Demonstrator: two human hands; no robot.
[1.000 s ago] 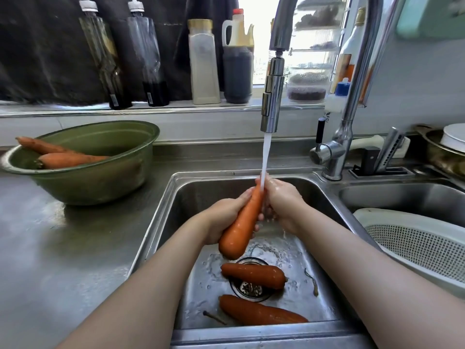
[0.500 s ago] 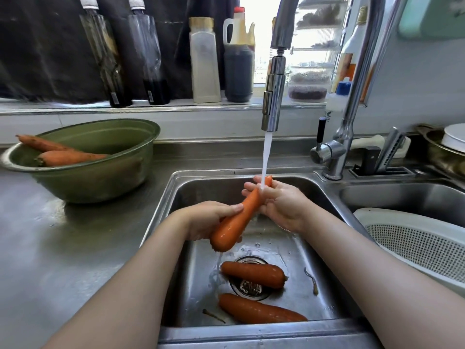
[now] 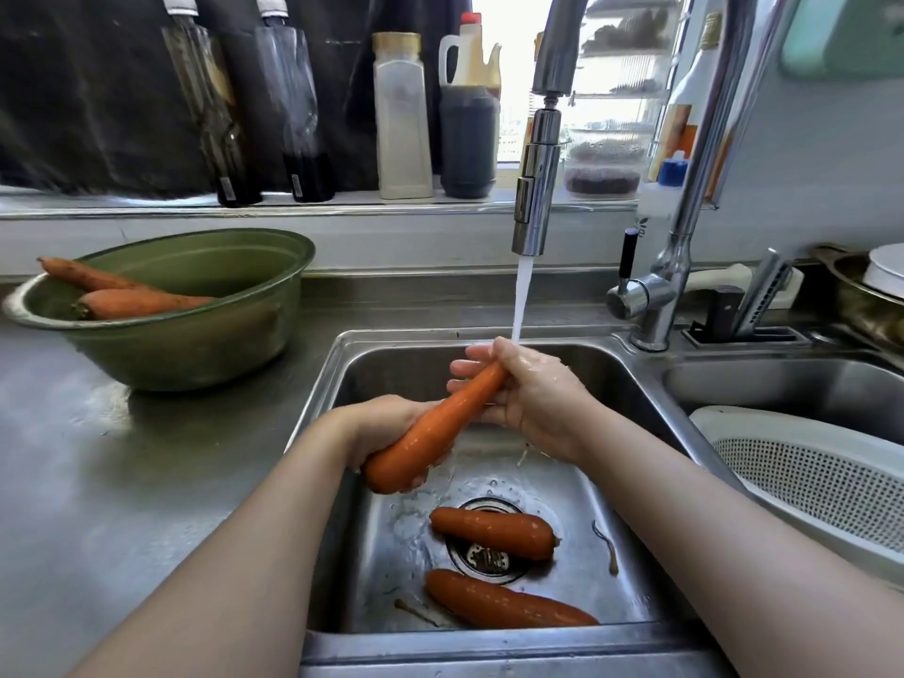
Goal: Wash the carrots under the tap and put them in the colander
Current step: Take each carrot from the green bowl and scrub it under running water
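Orange carrot point(image 3: 435, 433) sat slanted over the sink basin point(image 3: 391, 369): thin end up under the water stream point(image 3: 521, 296), thick end low. Left hand point(image 3: 379, 423) gripped the thick end from below, fingers curled round it. Right hand point(image 3: 533, 389) was closed round the thin end, right where the stream landed.

My read: the tilt let water run the carrot's length and drip off into the basin, not onto the counter point(image 3: 122, 482). The right hand looked set to rub, the left to steady and turn.

Two more carrots lay on the basin floor. One point(image 3: 491, 530) lay across the drain strainer point(image 3: 484, 562), the other point(image 3: 504, 601) near the front wall. Both were wet. Couldn't tell if they were rinsed or just queued. A few root scraps lay beside them.

Spray head point(image 3: 535, 188) hung over the back half of the basin, so the hands worked high and far back.

Green bowl point(image 3: 195, 349) stood on the counter left of the basin with two duller carrots point(image 3: 142, 303) inside, probably unwashed stock, within the left hand's reach.

White colander point(image 3: 807, 472) sat in the neighbouring basin to the right. No carrot was visible in the part that showed, so I'd call the task early, with a short drop-off for the right hand.

Bottles point(image 3: 401, 115) lined the sill behind, well apart from the work.
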